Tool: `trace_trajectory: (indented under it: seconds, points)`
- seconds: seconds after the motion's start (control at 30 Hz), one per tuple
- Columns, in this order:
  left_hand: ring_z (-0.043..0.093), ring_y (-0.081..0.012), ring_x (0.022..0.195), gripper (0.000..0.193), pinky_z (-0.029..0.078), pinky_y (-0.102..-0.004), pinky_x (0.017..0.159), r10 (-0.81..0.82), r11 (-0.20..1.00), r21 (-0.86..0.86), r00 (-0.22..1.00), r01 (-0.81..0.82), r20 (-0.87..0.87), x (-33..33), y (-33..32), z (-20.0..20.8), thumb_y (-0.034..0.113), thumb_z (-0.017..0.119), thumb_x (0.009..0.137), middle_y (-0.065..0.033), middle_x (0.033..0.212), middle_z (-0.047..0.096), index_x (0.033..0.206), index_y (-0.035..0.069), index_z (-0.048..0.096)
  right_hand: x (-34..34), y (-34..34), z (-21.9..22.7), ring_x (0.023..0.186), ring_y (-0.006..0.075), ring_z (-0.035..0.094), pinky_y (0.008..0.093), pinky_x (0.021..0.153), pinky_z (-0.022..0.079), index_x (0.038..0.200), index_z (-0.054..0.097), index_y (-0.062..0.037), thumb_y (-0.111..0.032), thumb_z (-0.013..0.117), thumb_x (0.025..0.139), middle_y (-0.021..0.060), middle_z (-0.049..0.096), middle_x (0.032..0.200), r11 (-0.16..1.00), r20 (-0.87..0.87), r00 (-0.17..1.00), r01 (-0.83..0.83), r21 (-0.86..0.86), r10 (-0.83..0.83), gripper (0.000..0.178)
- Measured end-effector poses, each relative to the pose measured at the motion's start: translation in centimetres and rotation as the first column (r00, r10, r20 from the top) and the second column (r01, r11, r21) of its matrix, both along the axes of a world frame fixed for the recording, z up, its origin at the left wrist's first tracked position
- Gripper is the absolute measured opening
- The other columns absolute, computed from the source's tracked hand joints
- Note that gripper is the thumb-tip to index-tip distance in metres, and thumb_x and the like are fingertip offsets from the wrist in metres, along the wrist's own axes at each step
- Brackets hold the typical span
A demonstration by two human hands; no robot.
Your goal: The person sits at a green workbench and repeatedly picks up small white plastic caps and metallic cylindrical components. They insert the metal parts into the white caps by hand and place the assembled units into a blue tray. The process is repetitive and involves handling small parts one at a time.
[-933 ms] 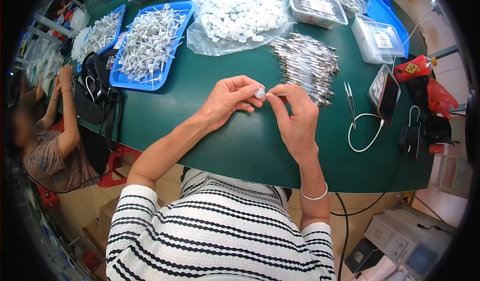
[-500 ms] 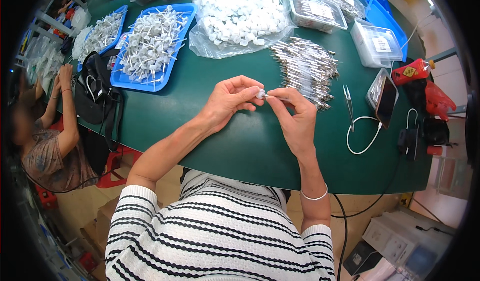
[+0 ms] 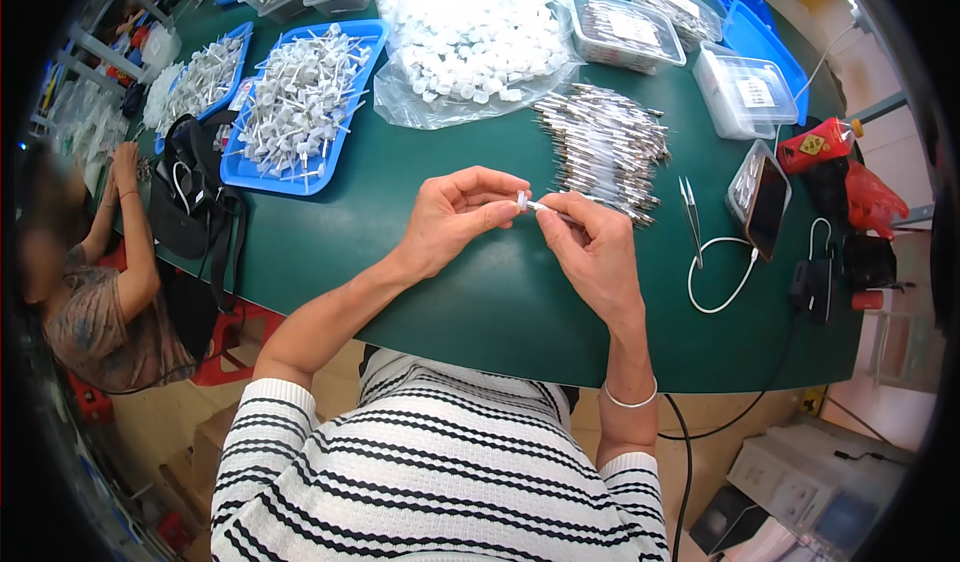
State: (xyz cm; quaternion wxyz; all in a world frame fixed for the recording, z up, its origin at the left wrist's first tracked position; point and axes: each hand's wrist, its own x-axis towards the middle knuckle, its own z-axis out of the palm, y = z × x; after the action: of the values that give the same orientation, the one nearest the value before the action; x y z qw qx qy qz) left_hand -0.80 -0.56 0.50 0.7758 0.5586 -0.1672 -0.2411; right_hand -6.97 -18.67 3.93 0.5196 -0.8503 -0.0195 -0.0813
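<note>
Above the green table [image 3: 480,302], my left hand [image 3: 452,217] pinches a small white plastic cap [image 3: 523,202] between thumb and fingertips. My right hand [image 3: 597,247] grips a thin metal-and-white rod [image 3: 542,208], its end meeting the cap; most of the rod is hidden by my fingers. Just beyond my right hand lies a heap of similar metal rods [image 3: 605,152]. A clear plastic bag [image 3: 400,102] full of loose white caps [image 3: 480,67] lies further back. To its left, a blue tray [image 3: 232,167] holds many rods fitted with white caps [image 3: 300,102].
Tweezers [image 3: 691,220], a phone [image 3: 766,212] with a white cable, and a red bottle [image 3: 815,147] lie at the right. Clear boxes [image 3: 625,32] stand at the back. A black bag [image 3: 190,207] is on the left edge, near a co-worker [image 3: 110,292].
My hands have shifted slightly lower in the picture along with the whole table scene. The cap and the rod's end show more plainly between my fingertips now.
</note>
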Motion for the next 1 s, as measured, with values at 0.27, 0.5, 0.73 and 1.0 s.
trace_trajectory:
  seconds: [0.27,0.5,0.73,1.0]
  points:
    - [0.062,-0.0117,0.091,0.023,0.053,-0.0241,0.078,-0.028,0.999,0.046,0.998,0.025,0.05,0.3,0.1,0.2,0.0,0.062,0.085,-0.0086,0.101,0.065,0.109,-0.002,0.063,0.0,-0.1,-0.2,0.051,0.0182,0.052,0.0294,0.05,0.041,0.086,0.066,0.0006,-0.01,0.064,0.084,0.0092,0.06,0.067,1.0,0.073,0.997,-0.004,-0.024,0.005,0.011]
    - [0.063,-0.0121,0.091,0.024,0.052,-0.0241,0.083,0.006,0.998,0.066,0.999,-0.009,0.049,0.0,0.0,0.3,-0.002,0.063,0.084,-0.0089,0.102,0.065,0.108,-0.003,0.062,0.1,0.5,-1.1,0.051,0.0182,0.051,0.0294,0.05,0.041,0.085,0.063,0.0015,-0.009,0.063,0.085,0.0093,0.057,0.064,0.999,0.198,0.98,0.027,-0.027,-0.021,0.011]
    - [0.062,-0.013,0.095,0.02,0.051,-0.024,0.087,0.006,0.999,0.031,0.996,-0.008,0.084,-0.1,0.1,0.2,-0.004,0.061,0.085,-0.0096,0.102,0.064,0.105,-0.003,0.06,0.0,0.2,-1.6,0.053,0.0058,0.046,0.0237,0.048,0.036,0.085,0.063,0.0008,-0.014,0.061,0.09,0.0015,0.048,0.057,0.94,-0.072,0.994,-0.048,0.337,0.076,0.015]
    - [0.062,-0.0131,0.095,0.019,0.051,-0.0236,0.086,-0.014,1.0,0.018,0.992,0.012,0.122,-0.2,0.3,0.2,-0.006,0.06,0.085,-0.0094,0.104,0.061,0.104,-0.004,0.06,-0.2,1.5,-2.8,0.055,0.0043,0.045,0.0213,0.048,0.035,0.085,0.064,-0.0005,-0.016,0.06,0.091,-0.0019,0.049,0.06,0.965,0.033,0.999,0.017,0.26,-0.027,0.017]
